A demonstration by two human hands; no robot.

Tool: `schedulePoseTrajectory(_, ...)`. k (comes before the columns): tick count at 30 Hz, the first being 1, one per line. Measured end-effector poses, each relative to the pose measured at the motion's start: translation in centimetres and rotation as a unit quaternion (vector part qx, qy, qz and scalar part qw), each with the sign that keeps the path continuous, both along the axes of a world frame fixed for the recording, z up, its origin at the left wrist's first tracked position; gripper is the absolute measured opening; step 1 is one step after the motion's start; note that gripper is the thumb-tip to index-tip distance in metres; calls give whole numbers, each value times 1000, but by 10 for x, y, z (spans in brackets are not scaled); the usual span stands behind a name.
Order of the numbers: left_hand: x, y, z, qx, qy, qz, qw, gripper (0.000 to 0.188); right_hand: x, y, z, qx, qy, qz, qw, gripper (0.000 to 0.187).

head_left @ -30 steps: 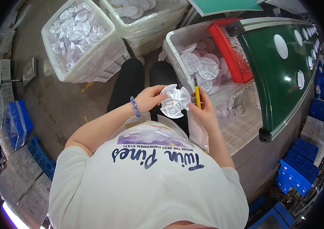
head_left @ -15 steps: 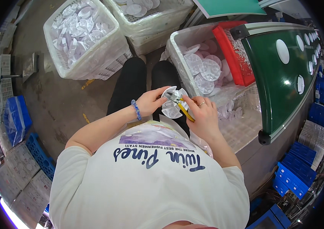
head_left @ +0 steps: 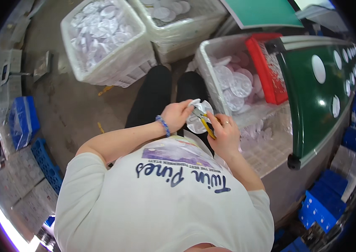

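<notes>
Over my lap, my left hand (head_left: 177, 115) grips the edge of a clear plastic disc-shaped part (head_left: 194, 125). My right hand (head_left: 225, 133) holds a pair of yellow-handled cutting pliers (head_left: 206, 126), and their metal jaws lie against the clear part. Some of my right fingers reach the part's right side too. The jaw tips are too small to make out clearly, so I cannot tell whether they are on a piece of the plastic.
A white crate (head_left: 75, 59) heaped with clear parts stands ahead left, a second crate (head_left: 186, 35) behind it. To the right, a bin (head_left: 205, 63) of clear discs bears a red tray (head_left: 266, 80). Beside it runs a green conveyor belt (head_left: 312, 109) carrying white discs.
The whole scene has shifted right and slightly down in the view. The clear part is tilted differently in my hands, with the pliers still at it.
</notes>
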State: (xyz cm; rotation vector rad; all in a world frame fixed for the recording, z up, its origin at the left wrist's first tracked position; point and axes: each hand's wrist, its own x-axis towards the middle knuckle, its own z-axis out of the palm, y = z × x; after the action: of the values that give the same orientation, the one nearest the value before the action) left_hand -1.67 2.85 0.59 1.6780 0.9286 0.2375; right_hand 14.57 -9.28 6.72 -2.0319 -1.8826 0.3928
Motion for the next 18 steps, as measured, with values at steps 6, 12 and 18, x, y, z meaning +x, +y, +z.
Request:
schedulePoseTrajectory(6,-3,-1,-15,40,27,-54,997,29,-6,-15,-25,-18,81,-22,996,59)
schedulePoseTrajectory(12,-6,4,-34,83,73,-65,992,30,-14,-12,-38,-56,111,-56,991,59)
schedulePoseTrajectory(18,-38,92,-68,359,-35,55,931,25,7,-10,-28,12,241,-94,966,54)
